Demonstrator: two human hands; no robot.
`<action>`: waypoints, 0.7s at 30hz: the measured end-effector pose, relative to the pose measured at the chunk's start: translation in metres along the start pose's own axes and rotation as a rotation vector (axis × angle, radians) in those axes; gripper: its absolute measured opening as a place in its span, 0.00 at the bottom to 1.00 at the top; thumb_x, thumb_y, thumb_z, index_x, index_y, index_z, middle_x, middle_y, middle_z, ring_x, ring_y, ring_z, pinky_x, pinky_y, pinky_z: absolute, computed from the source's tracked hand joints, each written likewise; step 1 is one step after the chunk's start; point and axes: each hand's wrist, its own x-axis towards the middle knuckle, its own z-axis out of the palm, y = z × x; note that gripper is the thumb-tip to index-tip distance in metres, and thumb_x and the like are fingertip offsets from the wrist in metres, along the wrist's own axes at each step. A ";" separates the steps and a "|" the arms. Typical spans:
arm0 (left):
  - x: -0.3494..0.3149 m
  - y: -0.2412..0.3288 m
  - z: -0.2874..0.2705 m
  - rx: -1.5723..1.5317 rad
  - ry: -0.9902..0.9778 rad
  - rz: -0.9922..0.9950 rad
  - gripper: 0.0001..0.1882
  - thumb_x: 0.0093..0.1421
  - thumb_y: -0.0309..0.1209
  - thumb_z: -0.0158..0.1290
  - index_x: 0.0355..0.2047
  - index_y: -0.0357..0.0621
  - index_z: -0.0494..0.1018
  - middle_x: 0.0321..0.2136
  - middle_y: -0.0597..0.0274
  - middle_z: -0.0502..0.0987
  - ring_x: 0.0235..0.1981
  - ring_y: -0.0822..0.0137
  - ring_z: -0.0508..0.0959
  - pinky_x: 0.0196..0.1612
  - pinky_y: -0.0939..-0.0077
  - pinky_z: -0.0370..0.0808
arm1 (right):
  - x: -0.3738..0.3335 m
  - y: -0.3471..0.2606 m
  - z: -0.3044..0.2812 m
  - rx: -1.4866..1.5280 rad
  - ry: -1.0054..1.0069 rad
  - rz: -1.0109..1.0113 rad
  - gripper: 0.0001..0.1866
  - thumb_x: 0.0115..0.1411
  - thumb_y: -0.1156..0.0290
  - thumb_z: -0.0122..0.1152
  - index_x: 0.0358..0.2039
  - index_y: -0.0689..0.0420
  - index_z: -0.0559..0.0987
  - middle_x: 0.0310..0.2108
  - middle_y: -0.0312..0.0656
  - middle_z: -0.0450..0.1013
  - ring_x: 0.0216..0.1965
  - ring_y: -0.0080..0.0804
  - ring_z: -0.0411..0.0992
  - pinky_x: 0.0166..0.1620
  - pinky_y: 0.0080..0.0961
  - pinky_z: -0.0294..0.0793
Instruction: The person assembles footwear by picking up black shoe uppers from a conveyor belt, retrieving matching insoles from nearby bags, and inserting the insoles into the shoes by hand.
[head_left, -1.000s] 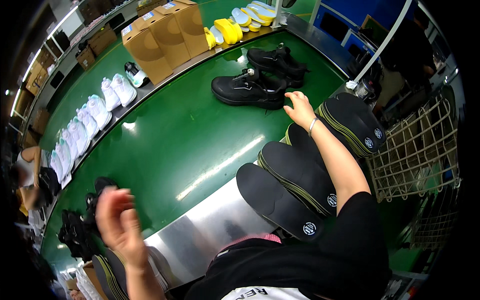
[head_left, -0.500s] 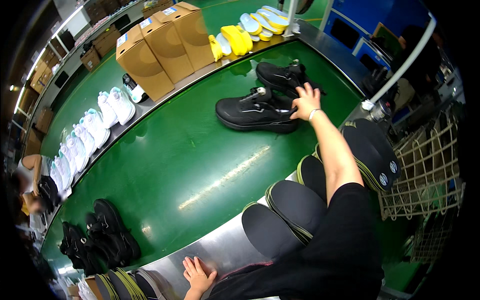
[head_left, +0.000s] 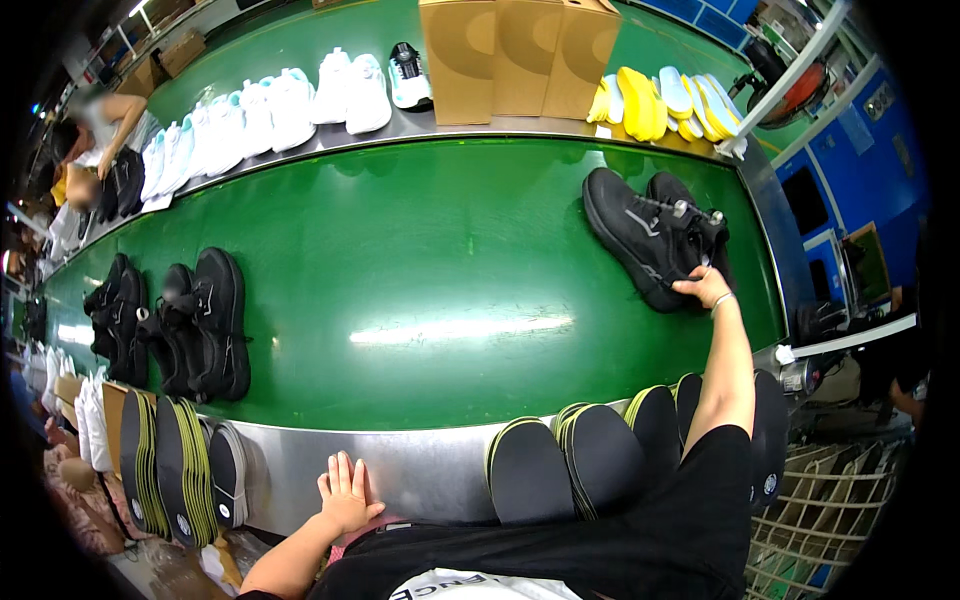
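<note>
At the right of the green belt, my right hand [head_left: 706,288] grips the heel of a black sneaker [head_left: 640,240], its toe pointing away and to the left. Close beside it on the right is the matching black sneaker [head_left: 672,190], partly hidden behind the first. My left hand [head_left: 347,497] lies flat on the metal ledge [head_left: 420,465] with fingers spread, holding nothing. Between my arms, stacks of black insoles with yellow-green edges [head_left: 528,470] rest along that ledge, some covered by my right arm and sleeve.
More black sneakers [head_left: 218,325] sit at the belt's left end, near other insole stacks [head_left: 182,470]. Along the far ledge stand white shoes [head_left: 272,110], brown boxes [head_left: 527,60] and yellow insoles [head_left: 640,103]. A person [head_left: 110,125] works at far left; a netted rack [head_left: 830,510] stands lower right.
My view has turned, so the scene is rotated. The gripped sneaker has swung from lying crosswise to pointing away beside its mate. My left hand stays flat on the ledge.
</note>
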 end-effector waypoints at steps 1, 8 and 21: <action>-0.001 0.000 0.000 -0.006 0.002 0.008 0.51 0.47 0.57 0.45 0.58 0.38 0.33 0.57 0.38 0.26 0.59 0.44 0.26 0.55 0.47 0.33 | 0.000 0.004 0.010 -0.123 0.006 -0.068 0.29 0.31 0.58 0.71 0.33 0.61 0.73 0.28 0.44 0.72 0.30 0.33 0.69 0.32 0.27 0.69; 0.005 0.001 -0.002 -0.022 0.069 0.046 0.50 0.46 0.57 0.46 0.58 0.40 0.35 0.57 0.39 0.27 0.59 0.45 0.27 0.55 0.47 0.35 | -0.092 -0.116 0.017 0.541 -0.058 -0.015 0.29 0.42 0.52 0.61 0.40 0.59 0.71 0.39 0.41 0.69 0.40 0.36 0.67 0.32 0.39 0.70; -0.044 0.031 -0.124 -1.494 0.657 0.462 0.48 0.48 0.43 0.55 0.58 0.48 0.34 0.56 0.47 0.42 0.57 0.53 0.47 0.54 0.61 0.54 | -0.349 -0.277 0.103 -0.116 -0.020 -0.931 0.21 0.39 0.51 0.61 0.24 0.57 0.75 0.27 0.43 0.69 0.33 0.41 0.68 0.36 0.32 0.68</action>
